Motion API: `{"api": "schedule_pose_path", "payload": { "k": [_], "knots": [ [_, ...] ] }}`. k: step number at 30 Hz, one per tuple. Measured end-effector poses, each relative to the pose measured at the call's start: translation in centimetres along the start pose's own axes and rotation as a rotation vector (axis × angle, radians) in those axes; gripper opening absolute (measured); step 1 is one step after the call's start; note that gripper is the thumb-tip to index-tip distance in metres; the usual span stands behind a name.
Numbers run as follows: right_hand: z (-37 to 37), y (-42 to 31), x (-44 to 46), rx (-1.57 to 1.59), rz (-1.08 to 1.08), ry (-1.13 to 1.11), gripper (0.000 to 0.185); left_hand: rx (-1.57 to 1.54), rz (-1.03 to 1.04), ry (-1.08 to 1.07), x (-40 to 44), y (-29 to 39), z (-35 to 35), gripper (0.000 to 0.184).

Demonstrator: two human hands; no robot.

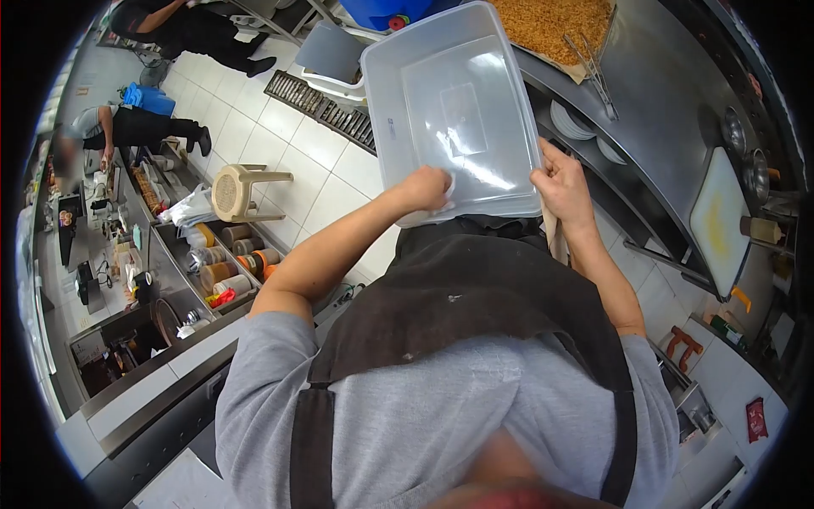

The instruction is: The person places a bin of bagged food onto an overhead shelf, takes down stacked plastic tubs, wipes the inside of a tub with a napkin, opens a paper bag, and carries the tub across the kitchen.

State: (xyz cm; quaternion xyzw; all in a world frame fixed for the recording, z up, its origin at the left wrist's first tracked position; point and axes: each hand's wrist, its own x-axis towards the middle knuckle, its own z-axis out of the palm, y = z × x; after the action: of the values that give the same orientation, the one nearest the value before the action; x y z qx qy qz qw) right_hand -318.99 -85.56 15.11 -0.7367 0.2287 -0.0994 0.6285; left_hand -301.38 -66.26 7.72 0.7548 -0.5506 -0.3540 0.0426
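Note:
A large clear plastic tub (462,114) is tilted in front of my apron, its inside facing me and holding no food. My right hand (564,185) is closed around its right rim near the lower corner. Inside the tub, low on the left, my left hand (426,188) is closed in a fist against the wall. A bit of white cloth or paper (450,181) shows at its fingers, mostly hidden by the hand. Below my right wrist hangs a beige strip of cloth (554,236); what holds it is unclear.
A steel counter (649,81) at the right bears a tray of orange-brown food (547,27) with tongs (592,75). A white cutting board (719,222) lies further along. On the left are a beige stool (233,193), a floor grate (318,109) and two people.

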Motion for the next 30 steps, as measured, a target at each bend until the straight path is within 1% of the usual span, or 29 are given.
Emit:
{"api": "schedule_pose_path", "payload": {
  "k": [1,3,4,6,8,10,11,13,14,16,18,19,20,21,22,23,24,25,27,28,30],
  "knots": [
    [0.1,-0.3,0.1,0.004,0.016,-0.011,0.055,-0.003,-0.006,0.003,0.1,0.4,-0.1,0.012],
    [0.5,-0.3,0.4,-0.014,0.000,-0.028,0.055,-0.180,0.090,0.332,1.3,1.7,-0.8,0.011],
    [0.7,-0.4,0.6,-0.029,-0.013,-0.038,0.055,-0.180,0.088,0.342,2.0,1.9,-1.0,0.011],
    [0.6,-0.7,0.7,-0.069,0.007,-0.059,0.055,0.022,0.216,0.627,3.9,1.4,-2.0,0.007],
    [0.9,-0.3,0.8,-0.105,0.040,-0.077,0.055,0.188,-0.023,0.694,5.6,-0.2,-4.2,0.012],
    [1.7,1.0,0.8,0.130,-0.077,0.065,0.051,0.208,-0.102,0.784,7.3,-3.8,-6.3,0.013],
    [1.6,1.1,0.6,0.128,-0.074,0.063,0.051,0.204,-0.104,0.783,7.5,-4.9,-6.7,0.013],
    [1.0,1.0,0.4,0.017,-0.028,0.030,0.051,0.285,-0.217,0.815,7.9,-6.3,-7.3,0.015],
    [0.9,0.9,0.4,0.017,-0.026,0.037,0.051,0.285,-0.211,0.813,7.4,-5.2,-7.3,0.015],
    [1.0,0.8,-0.1,0.088,-0.027,0.079,0.053,0.297,-0.159,0.407,4.9,-2.3,-5.3,0.015],
    [0.9,0.5,-0.3,0.120,0.000,0.097,0.053,0.216,-0.040,0.115,2.2,-0.1,-3.3,0.017],
    [0.9,0.6,-0.4,0.145,0.016,0.111,0.054,0.212,-0.038,0.099,1.2,0.2,-2.8,0.017],
    [0.9,0.7,-0.6,0.148,0.029,0.114,0.054,0.306,-0.096,0.035,0.0,0.1,-2.6,0.017],
    [0.9,0.8,-0.6,0.100,0.009,0.101,0.054,0.400,-0.153,-0.025,-0.6,0.1,-2.5,0.018],
    [0.9,0.8,-0.6,0.050,-0.013,0.085,0.055,0.394,-0.152,-0.028,-0.8,0.2,-2.6,0.018],
    [1.8,1.0,-0.5,0.150,-0.089,0.122,0.056,0.388,-0.090,-0.193,-1.0,0.4,-2.9,0.021],
    [1.5,0.9,-0.5,0.147,-0.092,0.120,0.056,0.382,-0.029,-0.353,-1.1,0.5,-3.2,0.025],
    [1.2,0.8,-0.6,0.035,-0.138,0.106,0.055,0.379,-0.031,-0.347,-1.1,0.4,-2.8,0.025],
    [0.9,0.4,-0.6,-0.081,-0.187,0.093,0.055,0.227,-0.086,-0.298,-0.9,0.1,-1.6,0.026],
    [1.0,0.0,-0.7,-0.065,-0.205,0.103,0.055,0.221,-0.083,-0.299,-0.8,0.5,-2.0,0.026],
    [1.2,0.0,-0.9,-0.059,-0.218,0.098,0.054,-0.222,0.018,-0.059,-0.2,1.5,-2.5,0.020]
  ]
}}
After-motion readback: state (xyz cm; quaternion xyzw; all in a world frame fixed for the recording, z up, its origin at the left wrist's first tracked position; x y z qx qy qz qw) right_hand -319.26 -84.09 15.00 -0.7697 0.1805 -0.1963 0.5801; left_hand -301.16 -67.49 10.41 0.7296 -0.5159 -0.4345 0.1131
